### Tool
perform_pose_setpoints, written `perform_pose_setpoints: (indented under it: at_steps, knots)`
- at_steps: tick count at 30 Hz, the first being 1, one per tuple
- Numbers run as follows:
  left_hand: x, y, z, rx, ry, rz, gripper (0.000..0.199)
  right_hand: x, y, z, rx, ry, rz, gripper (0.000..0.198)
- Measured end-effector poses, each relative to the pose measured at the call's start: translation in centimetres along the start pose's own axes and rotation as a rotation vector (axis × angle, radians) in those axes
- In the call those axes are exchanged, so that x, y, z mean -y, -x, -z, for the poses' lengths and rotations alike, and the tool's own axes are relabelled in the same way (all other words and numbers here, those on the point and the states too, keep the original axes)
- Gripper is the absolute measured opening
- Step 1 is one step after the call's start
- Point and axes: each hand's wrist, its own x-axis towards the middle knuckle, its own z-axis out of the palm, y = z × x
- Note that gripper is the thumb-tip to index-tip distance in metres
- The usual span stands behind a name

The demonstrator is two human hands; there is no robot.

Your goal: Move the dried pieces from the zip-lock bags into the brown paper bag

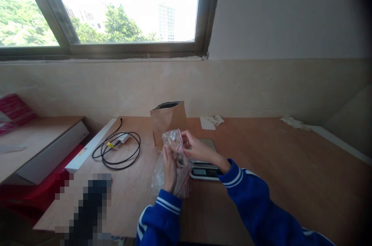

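From the head camera we see our left hand (169,168) wrapped around a clear plastic bag (174,160) with brown bits inside. Our right hand (197,148) pinches the top edge of the bag, by its red strip. The bag is just in front of the brown paper bag (168,122), which stands upright and open. A small scale (205,168) sits right beside the paper bag, partly under our right hand. A black cable (120,149) lies coiled to the left of the paper bag. Some crumpled paper (212,121) lies to its right, near the wall.
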Motion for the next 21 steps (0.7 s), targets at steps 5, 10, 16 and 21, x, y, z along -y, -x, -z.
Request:
perform_pose_setpoints:
  at_steps: [5, 10, 16, 21]
  knots:
    - [1.9, -0.5, 1.0, 0.127, -0.102, -0.054, 0.041, -2.4, 0.2, -2.2, -0.023, 0.013, -0.058, 0.058]
    - [2.8, -0.7, 1.8, 0.097, -0.269, -0.122, 0.043, -3.7, 0.2, -3.6, -0.086, -0.023, -0.092, 0.049]
    - [3.3, -1.4, 2.2, 0.049, -0.368, -0.163, 0.05, -3.0, 0.4, -4.2, -0.062, -0.023, -0.076, 0.028]
    - [3.7, -1.7, 3.0, -0.04, -0.419, -0.181, 0.05, -3.3, 0.8, -5.5, -0.117, -0.001, -0.081, 0.026]
